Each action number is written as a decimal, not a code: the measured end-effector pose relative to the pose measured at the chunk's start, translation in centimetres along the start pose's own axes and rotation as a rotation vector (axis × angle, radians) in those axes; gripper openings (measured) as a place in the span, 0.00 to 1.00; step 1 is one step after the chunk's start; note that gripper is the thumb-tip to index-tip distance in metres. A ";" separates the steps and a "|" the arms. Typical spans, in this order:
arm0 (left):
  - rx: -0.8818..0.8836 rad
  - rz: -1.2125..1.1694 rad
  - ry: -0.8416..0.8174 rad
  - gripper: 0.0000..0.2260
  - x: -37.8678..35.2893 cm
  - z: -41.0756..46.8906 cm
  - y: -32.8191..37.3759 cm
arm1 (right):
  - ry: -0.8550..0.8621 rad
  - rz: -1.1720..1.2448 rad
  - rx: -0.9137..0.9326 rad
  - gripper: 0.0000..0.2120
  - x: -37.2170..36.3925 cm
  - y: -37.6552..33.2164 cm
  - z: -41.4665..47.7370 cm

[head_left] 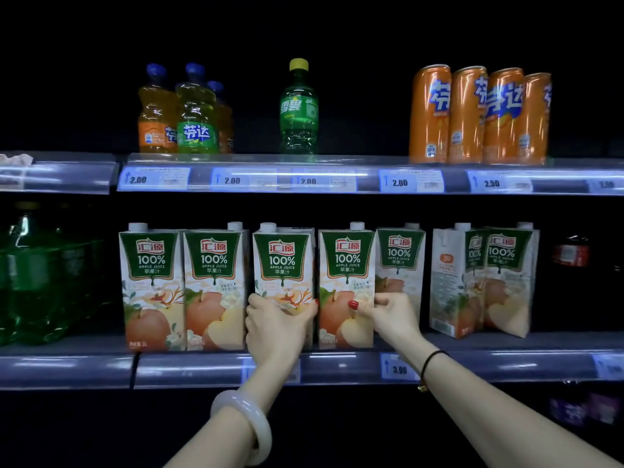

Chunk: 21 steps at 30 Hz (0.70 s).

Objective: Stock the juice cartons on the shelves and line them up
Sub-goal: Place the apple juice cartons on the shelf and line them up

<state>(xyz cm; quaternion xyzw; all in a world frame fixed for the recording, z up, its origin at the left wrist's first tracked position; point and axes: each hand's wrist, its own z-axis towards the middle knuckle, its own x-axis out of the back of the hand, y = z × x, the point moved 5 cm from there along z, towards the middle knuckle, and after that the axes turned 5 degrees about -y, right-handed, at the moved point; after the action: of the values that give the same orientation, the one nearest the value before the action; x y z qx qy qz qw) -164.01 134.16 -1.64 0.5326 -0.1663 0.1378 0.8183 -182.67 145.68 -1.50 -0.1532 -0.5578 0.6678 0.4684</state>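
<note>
Several apple juice cartons stand in a row along the front of the lower shelf. My left hand grips the lower part of the third carton, thumb on its left edge and fingers round its right edge. My right hand pinches the right edge of the fourth carton, thumb on its front. A fifth carton sits further back, just behind my right hand. Two more cartons stand to the right, turned at an angle.
Large green bottles fill the lower shelf's left end, and a dark bottle stands at its right. The upper shelf carries orange and green soda bottles, one green bottle and orange cans. Price tags line both shelf edges.
</note>
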 end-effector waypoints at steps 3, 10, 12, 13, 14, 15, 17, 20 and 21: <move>-0.003 0.020 -0.007 0.37 -0.2 0.3 0.1 | 0.005 -0.010 -0.005 0.11 0.0 -0.1 0.0; -0.011 0.053 -0.013 0.37 -0.7 0.3 -0.2 | -0.006 -0.032 -0.002 0.11 0.0 0.0 0.0; -0.032 0.054 -0.034 0.37 -0.6 0.4 -0.5 | -0.019 -0.034 -0.009 0.12 0.0 -0.1 -0.1; -0.053 0.048 -0.046 0.36 -0.6 0.4 -0.7 | -0.028 -0.030 -0.015 0.12 -0.1 -0.2 -0.1; -0.073 0.037 -0.059 0.35 -0.4 0.4 -0.9 | -0.035 -0.023 -0.022 0.11 -0.1 -0.3 -0.1; -0.089 0.026 -0.070 0.34 -0.3 0.4 -1.1 | -0.041 -0.013 -0.025 0.12 -0.3 -0.3 -0.1; -0.096 0.017 -0.074 0.34 0.1 0.4 -1.3 | -0.047 0.003 -0.018 0.13 -0.7 -0.6 -0.3; -0.066 -0.015 -0.066 0.35 0.4 0.1 -1.2 | -0.038 -0.011 0.002 0.19 -1.4 -1.0 -0.8; -0.066 -0.025 -0.069 0.34 0.6 0.1 -1.1 | -0.037 -0.017 0.007 0.19 -1.5 -1.0 -0.9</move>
<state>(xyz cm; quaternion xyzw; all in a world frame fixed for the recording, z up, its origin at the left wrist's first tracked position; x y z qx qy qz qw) -163.05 133.68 -2.33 0.5119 -0.1922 0.1039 0.8308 -180.80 144.94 -1.35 -0.1346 -0.5652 0.6685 0.4642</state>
